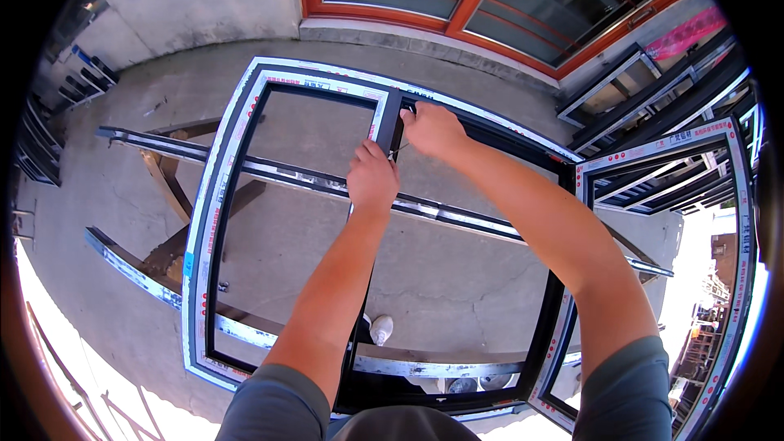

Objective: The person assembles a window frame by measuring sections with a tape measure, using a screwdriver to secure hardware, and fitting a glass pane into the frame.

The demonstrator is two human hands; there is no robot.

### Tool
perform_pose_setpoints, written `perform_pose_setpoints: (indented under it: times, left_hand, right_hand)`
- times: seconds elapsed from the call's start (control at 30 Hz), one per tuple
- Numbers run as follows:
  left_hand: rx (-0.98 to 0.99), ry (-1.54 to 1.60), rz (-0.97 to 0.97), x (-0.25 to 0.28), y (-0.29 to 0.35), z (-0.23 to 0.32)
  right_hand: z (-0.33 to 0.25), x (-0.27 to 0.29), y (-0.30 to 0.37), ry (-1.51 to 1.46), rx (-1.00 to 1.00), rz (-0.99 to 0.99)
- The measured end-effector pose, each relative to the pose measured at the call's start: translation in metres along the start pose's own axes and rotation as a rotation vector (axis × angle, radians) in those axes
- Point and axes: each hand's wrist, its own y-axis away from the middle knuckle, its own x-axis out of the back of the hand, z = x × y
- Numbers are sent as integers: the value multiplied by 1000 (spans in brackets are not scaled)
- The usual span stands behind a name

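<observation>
While my window frame (196, 310) lies flat across metal rails (302, 178), both my hands work at its dark mullion (393, 110), near the far end. My left hand (373, 177) curls against the mullion; my right hand (433, 128) is bent just right of it. A thin metallic piece (398, 151) shows between them, but I cannot tell which hand grips it, if either. I judge this to be close fitting work on the mullion; the next move probably calls for steadying the left and guiding with the right. Left of the mullion, white film (222, 192) carries red and dark print, with a teal sticker (189, 264) farther out; right of it, an angled-out sash (745, 220) bears similar lettering.
</observation>
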Motion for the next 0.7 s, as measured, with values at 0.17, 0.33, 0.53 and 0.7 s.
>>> perform_pose_setpoints:
  times: [0.17, 0.33, 0.53, 0.7]
  left_hand:
    - [-4, 12, 13, -2, -1, -2]
    - [-3, 31, 29, -1, -1, -3]
    - [-10, 22, 38, -4, -1, -4]
    - [1, 22, 39, -3, -2, -4]
  right_hand:
    - [0, 35, 26, 161, 400, 7]
    - [27, 77, 14, 715, 1345, 72]
    - [38, 74, -16, 730, 1606, 81]
    - [35, 60, -14, 673, 1416, 57]
